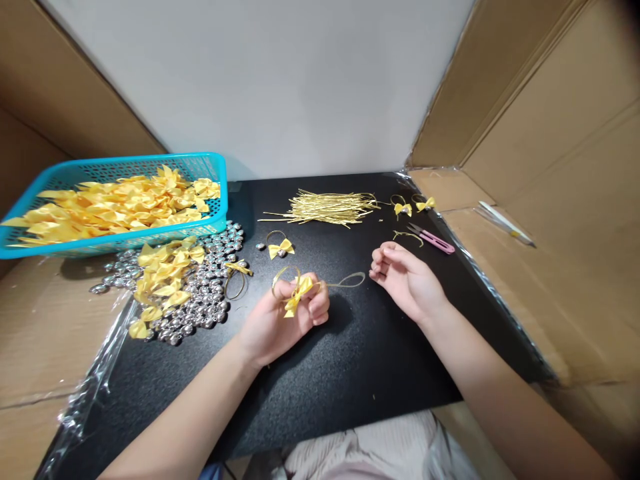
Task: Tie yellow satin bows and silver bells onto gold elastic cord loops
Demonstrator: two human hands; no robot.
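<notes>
My left hand (280,320) is closed around a yellow ribbon bow (299,297) with a gold cord ring standing up beside it. A thin loop (353,280) of cord or wire sticks out rightward from those fingers. To the right, my right hand (407,280) hovers above the black table, its fingers curled in against the thumb; whatever they might hold is hidden. A gap separates it from the loop's tip. Behind my left hand lies a bow on a gold ring (281,249) with a silver bell. Another ringed piece (237,280) rests left of that hand.
A turquoise basket (223,193) of yellow bows stands at the left. Silver bells (210,300) and loose bows (165,270) are heaped before it. Gold cords (330,208) lie at the back. Pink-handled snips (433,239), two ringed bows (403,209) and white tweezers (507,223) are at the right.
</notes>
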